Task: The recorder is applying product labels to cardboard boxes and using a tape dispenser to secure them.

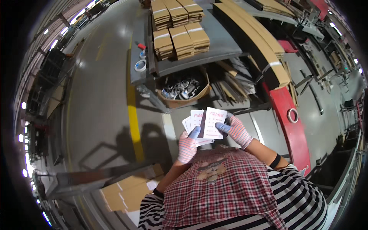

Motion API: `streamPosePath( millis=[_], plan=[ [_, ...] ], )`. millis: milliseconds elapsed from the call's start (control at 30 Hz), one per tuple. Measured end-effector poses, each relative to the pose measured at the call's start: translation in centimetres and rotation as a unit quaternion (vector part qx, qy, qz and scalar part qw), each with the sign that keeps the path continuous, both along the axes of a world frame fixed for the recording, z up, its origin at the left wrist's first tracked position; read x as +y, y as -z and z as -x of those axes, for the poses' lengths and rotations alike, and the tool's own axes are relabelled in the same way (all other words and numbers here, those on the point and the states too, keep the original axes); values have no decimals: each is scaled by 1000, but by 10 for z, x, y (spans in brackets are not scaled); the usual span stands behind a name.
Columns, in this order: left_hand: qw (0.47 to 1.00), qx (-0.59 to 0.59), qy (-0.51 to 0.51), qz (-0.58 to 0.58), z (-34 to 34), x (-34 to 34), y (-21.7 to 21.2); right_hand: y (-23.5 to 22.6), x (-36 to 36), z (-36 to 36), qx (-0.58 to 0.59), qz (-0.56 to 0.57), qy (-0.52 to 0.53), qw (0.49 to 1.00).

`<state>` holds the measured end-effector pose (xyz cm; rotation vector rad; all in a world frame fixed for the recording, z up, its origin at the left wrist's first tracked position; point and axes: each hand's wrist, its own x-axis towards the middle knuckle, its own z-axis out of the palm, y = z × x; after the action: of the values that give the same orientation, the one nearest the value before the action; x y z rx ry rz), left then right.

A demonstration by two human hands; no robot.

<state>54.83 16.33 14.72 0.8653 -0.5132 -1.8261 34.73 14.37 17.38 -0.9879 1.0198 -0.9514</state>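
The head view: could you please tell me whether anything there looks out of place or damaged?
Nothing looks clearly spilled or damaged. Slightly odd is one ring-shaped roll lying alone on the red surface, apart from the rolls at the left of the grey table. The cards in the left hand and right hand are fanned.

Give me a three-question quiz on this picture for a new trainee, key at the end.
1. Multiple choice: what are the gloved left hand and right hand both holding?
A) metal bars
B) white cards
C) paint brushes
2. True or false: the cardboard box of jumbled pieces sits lower than the grey tabletop.
3. Fill in the blank: the ring-shaped roll lies on the red surface to the person's ____.

Key: 1. B. 2. True. 3. right.
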Motion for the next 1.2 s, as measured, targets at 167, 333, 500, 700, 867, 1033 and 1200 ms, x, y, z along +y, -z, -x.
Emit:
streamPosePath(
  millis=[167,333,500,700,867,1033,1200],
  plan=[
    [1000,13,22,16,-23,-106,0,5,-93,-20,54,0,33,998],
    [995,-38,91,27,-26,-188,5,10,-154,-24,53,-66,54,995],
    [997,-37,68,9,-5,-269,14,25,-241,-14,-32,11,51,998],
    [998,-48,23,17,4,-343,0,14,-339,5,68,-13,-36,997],
    [997,-76,1,-26,-12,-389,8,4,-392,-1,189,106,-66,974],
    [994,-8,-107,1,-56,-426,18,11,-441,26,143,24,146,979],
    [988,-150,-1,41,-81,-422,48,30,-491,68,81,-45,201,975]
  ],
)
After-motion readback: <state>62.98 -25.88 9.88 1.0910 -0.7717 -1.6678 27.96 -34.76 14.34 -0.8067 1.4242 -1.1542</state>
